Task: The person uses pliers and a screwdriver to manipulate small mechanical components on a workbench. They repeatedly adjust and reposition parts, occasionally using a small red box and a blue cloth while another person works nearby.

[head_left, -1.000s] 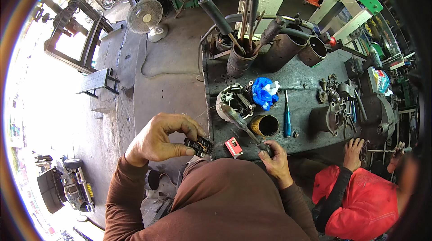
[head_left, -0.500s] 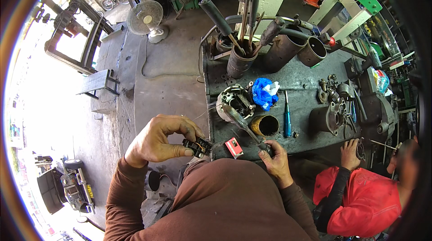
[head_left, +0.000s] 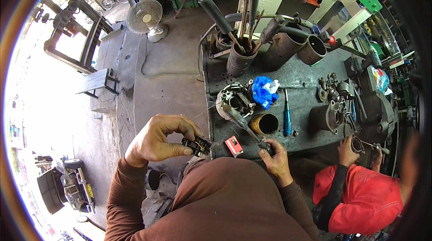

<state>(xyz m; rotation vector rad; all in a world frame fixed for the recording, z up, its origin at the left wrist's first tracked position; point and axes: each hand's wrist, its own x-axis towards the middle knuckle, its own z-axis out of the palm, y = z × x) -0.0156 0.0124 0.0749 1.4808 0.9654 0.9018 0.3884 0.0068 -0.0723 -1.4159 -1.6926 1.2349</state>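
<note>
My left hand pinches a small black brush holder-like part with copper-coloured wires, above the near left corner of the bench. My right hand is closed round the dark handle of a long grey metal tool, whose kind I cannot make out for sure. Its broad far end overlaps a round metal housing. Between my hands lies a small red and white box. Beyond the tool's handle stands a yellowish-brown open cylinder. A thin strand rises near the left hand.
On the dark bench are a blue plastic bag, a blue screwdriver and a metal housing with loose parts. A metal tube holds upright tools. At right, a person in red handles a ring. A fan stands left.
My hands hold almost still with the same things in them. At right, the other person's hands have shifted, and the ring and rod they handle now show more plainly.
</note>
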